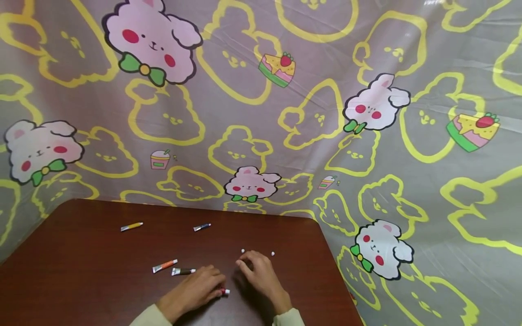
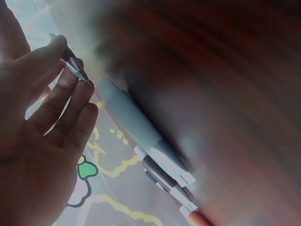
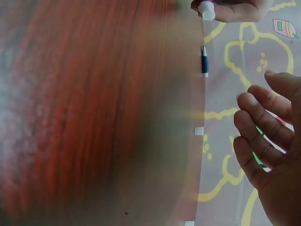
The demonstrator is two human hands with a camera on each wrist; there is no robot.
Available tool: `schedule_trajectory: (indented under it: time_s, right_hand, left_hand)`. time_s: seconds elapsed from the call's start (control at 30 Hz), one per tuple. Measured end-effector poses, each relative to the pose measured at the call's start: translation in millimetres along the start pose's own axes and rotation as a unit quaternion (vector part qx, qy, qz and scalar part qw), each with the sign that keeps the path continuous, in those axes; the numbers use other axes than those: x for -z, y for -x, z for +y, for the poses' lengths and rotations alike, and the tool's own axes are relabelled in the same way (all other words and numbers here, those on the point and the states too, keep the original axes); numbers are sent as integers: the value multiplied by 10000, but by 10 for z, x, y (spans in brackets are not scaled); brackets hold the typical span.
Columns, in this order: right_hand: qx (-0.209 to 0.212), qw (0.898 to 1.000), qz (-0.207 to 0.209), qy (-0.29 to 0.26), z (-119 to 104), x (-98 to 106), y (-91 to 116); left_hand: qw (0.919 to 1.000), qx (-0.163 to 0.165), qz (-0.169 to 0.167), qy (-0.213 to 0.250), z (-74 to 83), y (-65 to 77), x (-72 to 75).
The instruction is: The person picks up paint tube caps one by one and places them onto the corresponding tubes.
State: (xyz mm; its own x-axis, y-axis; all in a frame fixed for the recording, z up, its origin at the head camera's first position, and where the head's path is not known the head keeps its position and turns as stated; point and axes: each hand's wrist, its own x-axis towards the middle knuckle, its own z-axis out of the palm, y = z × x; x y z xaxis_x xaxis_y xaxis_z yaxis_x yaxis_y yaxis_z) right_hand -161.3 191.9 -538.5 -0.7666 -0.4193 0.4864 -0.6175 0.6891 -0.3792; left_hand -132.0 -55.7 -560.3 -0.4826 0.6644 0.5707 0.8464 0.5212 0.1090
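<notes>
Sleeves [image 1: 152, 317], pale, at bottom of head view. Left hand [image 1: 197, 286] has thumb and fingertips clamped on red tube [image 1: 222, 291], white end pointing toward right hand [image 1: 261, 276]. Right fingers loosely bent, slightly apart, holding nothing; can't tell if they touch the table [image 1: 102, 253]. Pale tube [image 2: 136, 120], blurred, lies near the left hand in left wrist view. Just past the left hand: dark tube [image 1: 184, 271], with orange tube [image 1: 165, 266] left of it. First white cap [image 1: 242, 251] just beyond right hand, second white cap [image 1: 273, 253] farther right. Farther back: blue tube [image 1: 202, 227], yellow tube [image 1: 132, 227] well left. Patterned curtain [image 1: 261, 117] behind.
</notes>
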Motion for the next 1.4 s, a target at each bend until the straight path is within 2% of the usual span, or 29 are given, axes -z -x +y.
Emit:
schedule_trajectory:
  time_s: [0.3,0.53,0.73,0.97,1.13,1.27,1.4]
  right_hand:
    - [-90,9998,-153,-30,71,-25,-50]
    - [-256,9995,-192,-3,108,-34,-112]
    - [-362,9988,-323,50,132,-51,-157]
    - [-347,9986,-388,128,183,-95,-171]
    - [-597,9970,-485,74,229,-64,-212]
    - [-825,9951,-542,0,260,-4,-270]
    - [-846,9946,-601,97,287,3,-298]
  left_hand:
    - [9988,83,-386,-276,34,-19,-37]
    - [9990,97,-380,-223,48,-28,-59]
    - [9983,185,-510,-201,61,-48,-36]
    - [9978,273,-597,21,68,-48,-28]
    - [9975,269,-632,148,74,-41,-19]
    - [9950,457,-839,292,43,-46,6]
    - [9934,582,-885,450,-29,-52,58]
